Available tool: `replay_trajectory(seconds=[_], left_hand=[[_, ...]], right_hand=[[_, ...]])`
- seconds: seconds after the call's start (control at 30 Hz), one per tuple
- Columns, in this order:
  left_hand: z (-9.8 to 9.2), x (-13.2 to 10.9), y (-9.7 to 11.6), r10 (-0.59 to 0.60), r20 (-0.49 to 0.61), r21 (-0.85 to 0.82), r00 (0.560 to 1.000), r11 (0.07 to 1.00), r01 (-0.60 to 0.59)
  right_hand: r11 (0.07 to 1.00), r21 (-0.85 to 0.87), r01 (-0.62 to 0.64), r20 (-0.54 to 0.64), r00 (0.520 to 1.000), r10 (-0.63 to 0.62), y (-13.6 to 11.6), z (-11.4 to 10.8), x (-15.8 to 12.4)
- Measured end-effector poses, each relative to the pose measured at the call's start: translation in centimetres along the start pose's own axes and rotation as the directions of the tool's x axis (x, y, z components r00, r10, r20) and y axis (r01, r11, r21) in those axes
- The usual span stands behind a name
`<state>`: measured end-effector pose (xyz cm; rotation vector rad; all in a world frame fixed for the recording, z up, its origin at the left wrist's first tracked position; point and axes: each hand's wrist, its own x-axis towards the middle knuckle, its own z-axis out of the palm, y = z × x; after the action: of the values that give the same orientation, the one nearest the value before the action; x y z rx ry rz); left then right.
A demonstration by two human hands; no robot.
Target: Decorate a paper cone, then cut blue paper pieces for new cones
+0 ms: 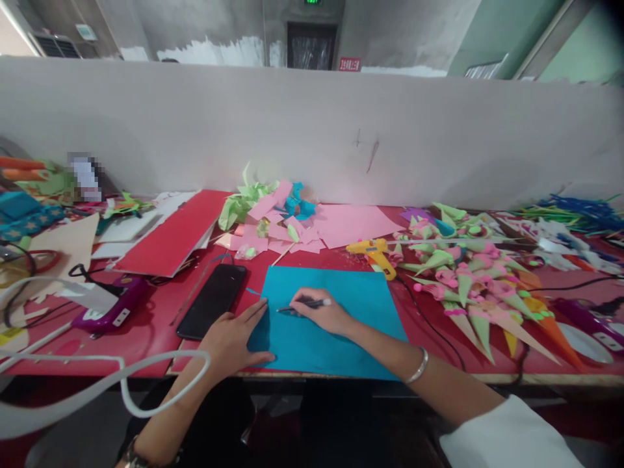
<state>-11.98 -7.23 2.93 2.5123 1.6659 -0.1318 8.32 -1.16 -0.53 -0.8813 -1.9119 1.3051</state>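
Note:
A blue sheet of paper (341, 312) lies flat on the red table (156, 325) in front of me. My left hand (234, 335) rests open on the sheet's left edge, fingers stretched out flat, pressing it down. My right hand (322, 315) is closed around a pen (305, 305), whose tip touches the blue sheet near its left side. A silver bangle (418, 367) sits on my right wrist.
A black phone (212, 300) lies just left of the sheet. A yellow glue gun (373, 250) sits behind it, a purple one (114, 305) at left. Pink and green scraps (277, 224) pile at the back; several paper cones (468, 286) spread right. A white cable (121, 383) loops at front left.

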Motion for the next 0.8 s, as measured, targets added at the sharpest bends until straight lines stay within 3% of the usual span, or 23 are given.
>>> replay_trajectory(seconds=[0.13,0.23,0.4,0.6,0.7,0.8], left_hand=[[-0.1,0.0,0.1,-0.002,0.010,0.004,1.000,1.000,0.002],[-0.1,-0.1,0.1,-0.008,0.002,-0.002,1.000,1.000,0.008],[-0.1,-0.5,0.7,-0.033,0.020,-0.009,0.999,0.999,0.033],[0.8,-2.0,2.3,-0.090,-0.084,0.067,0.992,0.993,0.096],[1.1,-2.8,2.6,0.020,-0.182,0.075,0.983,0.997,-0.006],[0.8,-2.7,2.1,0.150,-0.252,0.038,0.956,0.989,-0.145]], right_hand=[[0.992,-0.126,0.022,-0.142,0.989,-0.040,0.5,-0.7,0.8],[0.978,-0.206,-0.029,-0.294,0.955,-0.033,1.2,-2.2,0.6],[0.990,-0.126,-0.066,-0.457,0.889,0.001,1.7,-4.8,-1.5],[0.988,-0.101,-0.116,-0.529,0.847,0.046,1.6,-5.6,-4.3],[0.990,-0.075,-0.117,-0.508,0.859,0.063,1.8,-5.5,-4.7],[0.991,-0.074,-0.110,-0.428,0.901,0.068,1.8,-5.7,-4.5]])
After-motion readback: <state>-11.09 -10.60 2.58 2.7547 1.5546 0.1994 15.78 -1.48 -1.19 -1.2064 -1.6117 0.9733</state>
